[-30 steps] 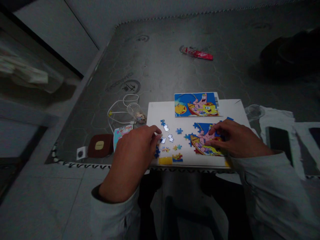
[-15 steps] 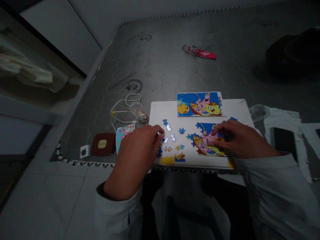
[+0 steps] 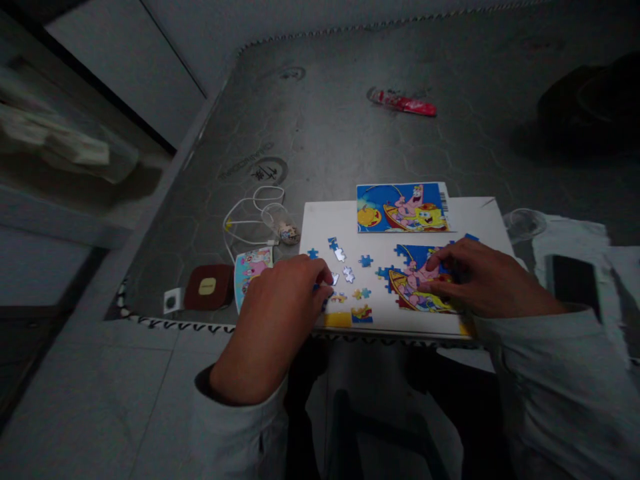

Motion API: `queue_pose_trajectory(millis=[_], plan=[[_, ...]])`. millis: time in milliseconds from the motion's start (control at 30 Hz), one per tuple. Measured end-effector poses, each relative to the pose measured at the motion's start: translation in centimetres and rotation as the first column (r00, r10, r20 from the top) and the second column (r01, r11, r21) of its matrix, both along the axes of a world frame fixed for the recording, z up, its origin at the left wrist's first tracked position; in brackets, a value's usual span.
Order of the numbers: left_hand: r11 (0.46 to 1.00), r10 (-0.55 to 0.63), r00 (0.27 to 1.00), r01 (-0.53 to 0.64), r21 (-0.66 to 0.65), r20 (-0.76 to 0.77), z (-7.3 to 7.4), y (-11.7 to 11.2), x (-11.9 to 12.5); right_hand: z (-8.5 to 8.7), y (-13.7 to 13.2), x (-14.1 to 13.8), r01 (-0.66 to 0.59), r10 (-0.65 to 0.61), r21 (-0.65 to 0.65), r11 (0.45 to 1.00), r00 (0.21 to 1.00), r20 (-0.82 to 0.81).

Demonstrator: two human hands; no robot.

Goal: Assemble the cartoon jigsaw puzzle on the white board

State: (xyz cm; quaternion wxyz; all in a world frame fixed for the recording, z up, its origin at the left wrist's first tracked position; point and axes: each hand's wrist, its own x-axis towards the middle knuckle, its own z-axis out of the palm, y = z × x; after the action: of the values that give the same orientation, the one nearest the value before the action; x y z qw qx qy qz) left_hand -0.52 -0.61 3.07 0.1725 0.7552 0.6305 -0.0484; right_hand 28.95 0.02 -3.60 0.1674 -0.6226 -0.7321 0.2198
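On a white board (image 3: 327, 217) lies a partly joined cartoon jigsaw puzzle (image 3: 413, 283). My right hand (image 3: 480, 277) rests over its right side, thumb and forefinger apart with nothing visible between them; the palm hides that edge. Over the board's left side, my left hand (image 3: 287, 293) has thumb and forefinger drawn together among loose pieces; what they grip, if anything, is hidden. Between the hands lie several loose pieces, among them a blue puzzle piece (image 3: 366, 261), a shiny piece (image 3: 349, 274) and an edge piece (image 3: 362, 313). The picture card (image 3: 403, 208) lies behind the puzzle.
Left of the board are a clear cup (image 3: 280, 223) with bits inside, a white cable (image 3: 243, 200), a colourful card (image 3: 245, 267), a brown box (image 3: 209, 287) and a small white cube (image 3: 173, 301). On the right lie a phone (image 3: 573, 280) and tissue (image 3: 547, 233). A red packet (image 3: 403, 102) lies farther back.
My left thumb and forefinger have come closer together, and a blue piece near the board's left edge now shows more. My right hand stays nearly still. The view has shifted slightly.
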Motion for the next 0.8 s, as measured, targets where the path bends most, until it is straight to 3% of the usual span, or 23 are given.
queue_pose_trajectory(millis=[133,367,800], plan=[[1.0,0.008,1.0,-0.008,-0.006,-0.004,-0.15,-0.14,-0.1,0.0,-0.05,0.05,-0.006,0.006,0.01,1.0,1.0,-0.01],[0.996,-0.086,0.996,0.086,-0.037,-0.006,-0.67,-0.83,-0.19,-0.29,-0.09,0.15,-0.012,0.012,0.004,1.0,1.0,0.009],[0.996,-0.07,0.996,0.067,-0.05,-0.056,-0.63,-0.72,0.37,-0.25,0.12,0.17,0.009,-0.009,-0.034,0.999,1.0,0.015]])
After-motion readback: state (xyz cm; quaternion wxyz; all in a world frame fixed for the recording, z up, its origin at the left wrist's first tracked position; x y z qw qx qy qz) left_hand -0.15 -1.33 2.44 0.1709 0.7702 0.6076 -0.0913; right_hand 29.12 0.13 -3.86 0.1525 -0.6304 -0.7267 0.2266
